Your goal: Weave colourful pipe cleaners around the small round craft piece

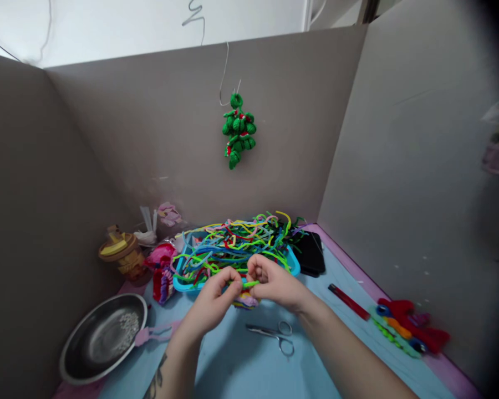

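My left hand (222,291) and my right hand (272,282) meet in front of a blue basket (182,286) heaped with colourful pipe cleaners (233,244). Between their pinched fingers runs a short bright green pipe cleaner (249,285), each hand closed on one end. Just beneath the fingers shows a small pink, yellow and purple fuzzy piece (246,301), partly hidden; whether a hand also grips it I cannot tell. A pair of scissors (274,333) lies on the blue table cover below my hands.
At left are a metal bowl (103,338) with small pale bits, a brown cup (123,254) and a red-pink bundle (162,266). On the right lie a black flat object (310,252), a red cutter-like tool (349,302) and a fuzzy colourful figure (411,324). Green ornaments (238,133) hang behind.
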Action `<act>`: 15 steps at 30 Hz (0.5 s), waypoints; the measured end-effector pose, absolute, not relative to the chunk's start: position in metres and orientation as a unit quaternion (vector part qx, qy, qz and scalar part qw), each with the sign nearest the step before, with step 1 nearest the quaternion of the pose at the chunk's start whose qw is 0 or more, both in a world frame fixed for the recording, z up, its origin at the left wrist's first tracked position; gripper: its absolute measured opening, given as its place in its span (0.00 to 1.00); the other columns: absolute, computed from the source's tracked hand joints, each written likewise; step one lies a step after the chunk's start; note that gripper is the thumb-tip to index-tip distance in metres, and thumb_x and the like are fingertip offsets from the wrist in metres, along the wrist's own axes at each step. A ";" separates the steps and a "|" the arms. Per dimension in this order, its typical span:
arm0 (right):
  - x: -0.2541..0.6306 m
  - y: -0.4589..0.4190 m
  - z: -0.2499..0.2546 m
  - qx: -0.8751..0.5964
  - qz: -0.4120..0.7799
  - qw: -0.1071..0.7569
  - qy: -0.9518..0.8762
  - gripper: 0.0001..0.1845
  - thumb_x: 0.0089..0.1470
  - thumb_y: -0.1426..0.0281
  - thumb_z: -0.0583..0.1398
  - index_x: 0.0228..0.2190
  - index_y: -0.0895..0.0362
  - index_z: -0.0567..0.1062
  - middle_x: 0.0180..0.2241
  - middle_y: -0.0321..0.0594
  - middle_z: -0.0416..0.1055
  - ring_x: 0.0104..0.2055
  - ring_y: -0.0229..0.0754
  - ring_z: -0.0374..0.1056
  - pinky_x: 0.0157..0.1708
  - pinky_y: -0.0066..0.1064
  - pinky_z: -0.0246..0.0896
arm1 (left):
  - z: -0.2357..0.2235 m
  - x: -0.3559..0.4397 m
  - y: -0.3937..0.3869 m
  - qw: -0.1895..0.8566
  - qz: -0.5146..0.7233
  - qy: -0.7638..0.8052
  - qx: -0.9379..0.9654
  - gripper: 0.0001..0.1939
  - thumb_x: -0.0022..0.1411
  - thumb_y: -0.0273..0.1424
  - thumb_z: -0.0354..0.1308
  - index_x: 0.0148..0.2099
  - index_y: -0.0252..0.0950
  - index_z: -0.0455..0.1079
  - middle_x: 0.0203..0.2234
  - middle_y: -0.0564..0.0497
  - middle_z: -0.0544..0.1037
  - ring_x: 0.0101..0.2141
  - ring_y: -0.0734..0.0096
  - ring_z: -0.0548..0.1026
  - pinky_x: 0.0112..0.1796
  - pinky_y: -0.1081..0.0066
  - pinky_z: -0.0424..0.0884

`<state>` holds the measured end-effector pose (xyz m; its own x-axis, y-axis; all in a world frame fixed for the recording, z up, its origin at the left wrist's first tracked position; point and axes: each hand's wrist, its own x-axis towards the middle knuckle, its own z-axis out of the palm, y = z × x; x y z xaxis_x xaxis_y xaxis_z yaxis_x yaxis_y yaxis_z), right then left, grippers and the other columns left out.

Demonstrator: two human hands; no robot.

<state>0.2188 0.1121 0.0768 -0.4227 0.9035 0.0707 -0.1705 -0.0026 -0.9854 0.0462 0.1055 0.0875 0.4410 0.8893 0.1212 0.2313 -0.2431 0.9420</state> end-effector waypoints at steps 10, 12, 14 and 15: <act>0.226 0.115 0.077 -0.324 0.637 0.405 -0.571 0.13 0.36 0.73 0.66 0.26 0.57 0.67 0.21 0.28 0.66 0.22 0.31 0.63 0.25 0.24 0.57 | 0.086 0.046 0.107 0.466 0.357 0.422 0.691 0.14 0.60 0.41 0.50 0.30 0.36 0.60 0.22 0.56 0.60 0.25 0.75 0.58 0.26 0.76 0.56; 0.226 0.115 0.076 -0.319 0.652 0.404 -0.557 0.15 0.35 0.71 0.68 0.26 0.57 0.67 0.23 0.30 0.69 0.24 0.33 0.66 0.27 0.27 0.60 | 0.087 0.046 0.107 0.456 0.366 0.428 0.689 0.14 0.60 0.41 0.50 0.29 0.36 0.60 0.22 0.56 0.59 0.24 0.75 0.58 0.26 0.76 0.56; 0.226 0.115 0.076 -0.314 0.658 0.404 -0.552 0.18 0.33 0.71 0.69 0.27 0.57 0.68 0.25 0.32 0.71 0.27 0.35 0.68 0.30 0.29 0.62 | 0.088 0.046 0.107 0.444 0.376 0.433 0.689 0.14 0.59 0.41 0.50 0.29 0.36 0.60 0.22 0.56 0.59 0.24 0.76 0.58 0.25 0.76 0.56; 0.225 0.115 0.076 -0.313 0.656 0.404 -0.555 0.19 0.33 0.71 0.69 0.28 0.57 0.68 0.26 0.33 0.72 0.28 0.36 0.69 0.30 0.29 0.63 | 0.088 0.046 0.107 0.439 0.380 0.436 0.688 0.14 0.59 0.41 0.50 0.29 0.36 0.60 0.22 0.56 0.59 0.24 0.76 0.58 0.25 0.76 0.56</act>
